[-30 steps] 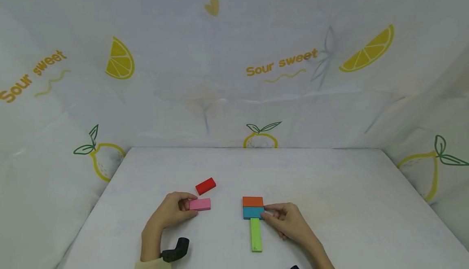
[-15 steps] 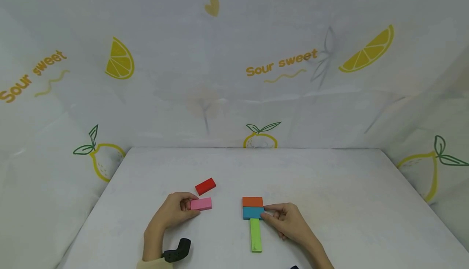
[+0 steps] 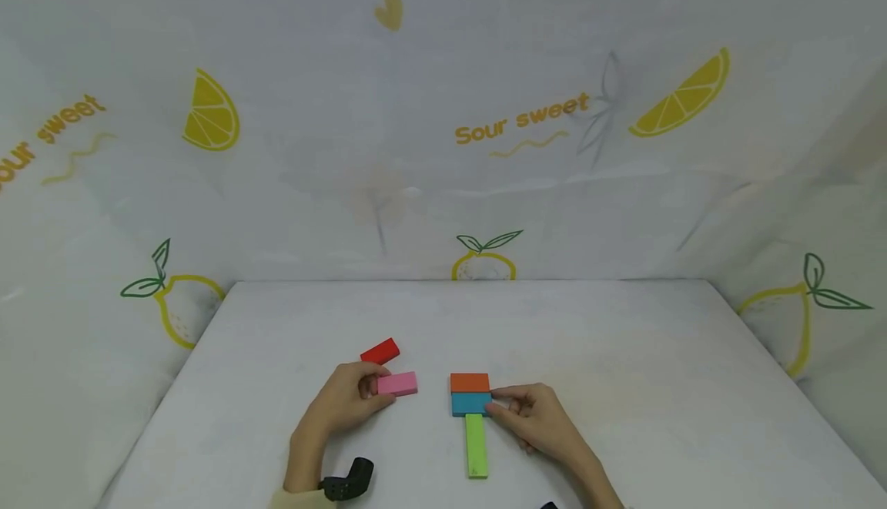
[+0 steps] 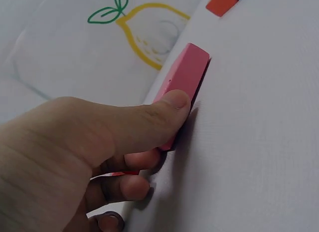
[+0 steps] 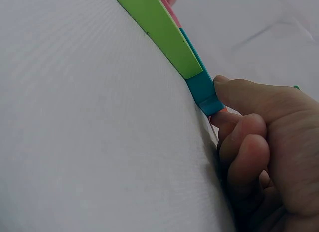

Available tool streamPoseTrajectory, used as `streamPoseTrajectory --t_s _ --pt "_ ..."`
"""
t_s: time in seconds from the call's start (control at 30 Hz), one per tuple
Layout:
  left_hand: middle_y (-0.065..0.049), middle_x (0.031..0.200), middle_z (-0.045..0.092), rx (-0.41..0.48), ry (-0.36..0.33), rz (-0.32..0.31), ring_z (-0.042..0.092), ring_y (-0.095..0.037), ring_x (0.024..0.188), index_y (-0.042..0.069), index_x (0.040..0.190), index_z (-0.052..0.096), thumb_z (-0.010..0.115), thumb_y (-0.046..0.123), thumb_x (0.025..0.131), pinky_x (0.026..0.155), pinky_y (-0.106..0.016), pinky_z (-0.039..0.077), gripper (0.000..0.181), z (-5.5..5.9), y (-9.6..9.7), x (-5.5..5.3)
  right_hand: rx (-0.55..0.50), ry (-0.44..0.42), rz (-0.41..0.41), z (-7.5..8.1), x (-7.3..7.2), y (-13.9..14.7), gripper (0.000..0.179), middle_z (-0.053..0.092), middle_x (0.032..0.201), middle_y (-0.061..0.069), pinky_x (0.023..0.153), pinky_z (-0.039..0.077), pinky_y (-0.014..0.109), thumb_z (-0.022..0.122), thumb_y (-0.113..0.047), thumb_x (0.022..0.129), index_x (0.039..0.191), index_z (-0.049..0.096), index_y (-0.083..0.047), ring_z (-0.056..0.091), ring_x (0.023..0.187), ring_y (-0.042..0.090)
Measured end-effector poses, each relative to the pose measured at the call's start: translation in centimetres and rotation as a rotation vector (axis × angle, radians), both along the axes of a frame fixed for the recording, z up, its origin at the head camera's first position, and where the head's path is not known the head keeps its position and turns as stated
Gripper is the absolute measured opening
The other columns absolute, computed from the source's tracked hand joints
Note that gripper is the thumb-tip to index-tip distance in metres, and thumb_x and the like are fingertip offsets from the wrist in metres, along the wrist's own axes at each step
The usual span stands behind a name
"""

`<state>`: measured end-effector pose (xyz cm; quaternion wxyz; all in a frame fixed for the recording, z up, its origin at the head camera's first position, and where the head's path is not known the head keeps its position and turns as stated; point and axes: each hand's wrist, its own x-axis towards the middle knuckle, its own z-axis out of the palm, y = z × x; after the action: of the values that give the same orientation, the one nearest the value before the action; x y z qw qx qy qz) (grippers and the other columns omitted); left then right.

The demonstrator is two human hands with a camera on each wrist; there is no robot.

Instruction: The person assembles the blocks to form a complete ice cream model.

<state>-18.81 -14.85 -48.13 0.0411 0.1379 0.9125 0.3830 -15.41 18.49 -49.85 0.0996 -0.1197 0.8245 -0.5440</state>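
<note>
Ok, L hand (image 3: 349,400) pinches pink block (image 3: 399,383), long axis twd orange block (image 3: 469,383), apart; R hand (image 3: 539,419) pinches blue block (image 3: 469,404).

Pink block (image 4: 188,72): smooth, low sheen, small dark speck near an edge. Green block (image 3: 476,447), blue block (image 3: 467,404), orange block (image 3: 470,383), red block (image 3: 379,351): smooth, painted look; wood or plastic unclear. Table (image 3: 589,339): matt, faintly cloth-grained. Backdrop (image 3: 312,108): thin, creased sheeting. Sleeve (image 3: 303,500): matt cloth.
</note>
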Motion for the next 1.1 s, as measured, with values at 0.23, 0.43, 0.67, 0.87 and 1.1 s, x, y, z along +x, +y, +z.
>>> streamPoseTrajectory --t_s 0.23,0.43,0.67,0.87,1.1 --pt "0.009 0.070 0.053 0.014 0.047 -0.031 0.046 -0.002 0.064 0.012 0.104 0.076 0.083 0.017 0.084 0.058 -0.018 0.040 0.022 -0.5 0.7 -0.2 0.011 -0.019 -0.018 0.0 0.0 -0.1 0.042 0.051 0.053 -0.006 0.039 0.033 0.013 0.075 -0.030 0.093 0.118 0.073 0.004 0.044 0.035 0.000" --pt "0.011 0.071 0.052 0.083 0.161 -0.049 0.047 -0.001 0.065 0.011 0.104 0.074 0.082 0.016 0.086 0.059 -0.017 0.041 0.021 -1.4 1.4 -0.3 0.027 -0.011 -0.016 -0.1 -0.1 -0.1 0.042 0.052 0.054 -0.006 0.039 0.034 0.014 0.075 -0.031 0.093 0.117 0.073 0.003 0.044 0.035 0.000" --pt "0.010 0.075 0.054 0.145 0.378 -0.088 0.047 0.002 0.068 0.010 0.104 0.074 0.083 0.008 0.083 0.061 -0.016 0.044 0.023 -2.7 2.6 -0.7 -0.001 -0.002 -0.004 0.1 0.0 -0.2 0.039 0.054 0.056 -0.001 0.039 0.033 0.014 0.076 -0.026 0.092 0.118 0.073 0.003 0.044 0.035 0.001" --pt "0.010 0.075 0.053 0.141 0.452 -0.102 0.045 0.004 0.069 0.010 0.104 0.074 0.084 0.009 0.082 0.061 -0.015 0.045 0.024 -3.5 3.2 -1.1 -0.015 0.001 -0.013 0.2 0.0 0.0 0.039 0.054 0.055 0.000 0.038 0.033 0.015 0.076 -0.026 0.092 0.118 0.073 0.002 0.044 0.035 0.002" --pt "0.009 0.074 0.053 0.163 0.499 -0.092 0.045 0.004 0.069 0.008 0.102 0.074 0.085 0.006 0.079 0.060 -0.015 0.043 0.026 -3.9 3.4 -1.2 0.006 0.000 -0.013 0.2 0.0 0.0 0.040 0.053 0.055 -0.004 0.038 0.033 0.014 0.076 -0.028 0.092 0.117 0.074 0.003 0.044 0.035 0.000"
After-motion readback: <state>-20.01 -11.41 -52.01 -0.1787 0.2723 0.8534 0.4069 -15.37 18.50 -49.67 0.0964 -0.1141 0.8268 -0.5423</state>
